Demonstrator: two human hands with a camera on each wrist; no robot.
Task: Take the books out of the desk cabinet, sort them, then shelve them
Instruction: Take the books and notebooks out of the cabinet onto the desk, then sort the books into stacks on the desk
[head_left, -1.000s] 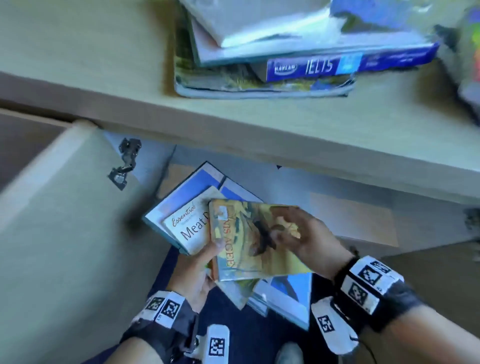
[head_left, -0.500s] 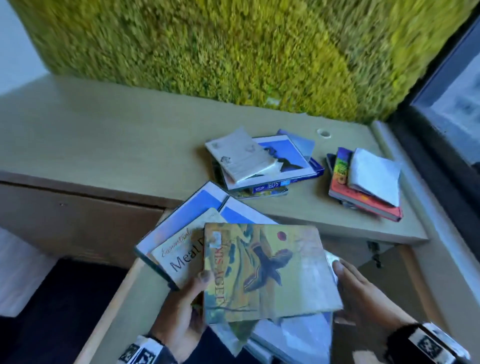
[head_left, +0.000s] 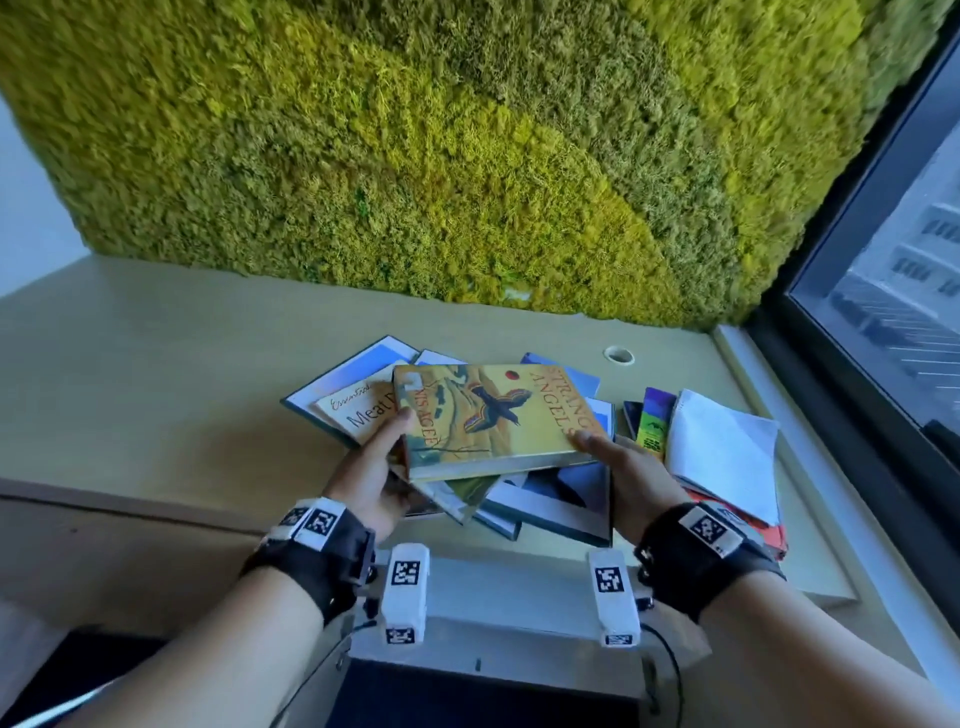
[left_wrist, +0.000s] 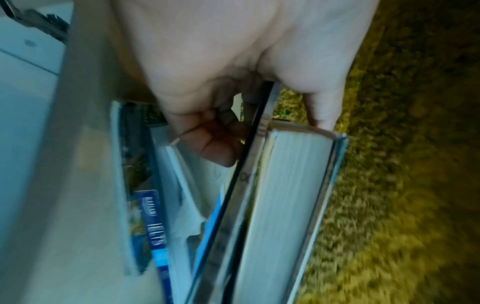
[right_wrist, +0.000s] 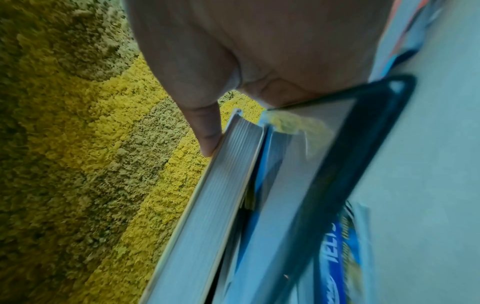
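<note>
I hold a fanned stack of books over the desk. On top lies a yellow book with a bird on its cover, over a white "Essential Meat" book and blue-covered ones. My left hand grips the stack's left side, thumb on the yellow cover. My right hand clasps the right side, thumb on top. In the left wrist view my left hand curls under the yellow book's page edge. A blue IELTS book lies on the desk below the stack.
A second pile sits at the desk's right: a rainbow-coloured book and a white notebook on top. A cable hole is behind the stack. A green moss wall backs the desk, with a window at right.
The stack has risen from below the desk edge to above the desktop and forward over the earlier pile. My right hand has shifted from the yellow cover's top to the stack's right edge.
</note>
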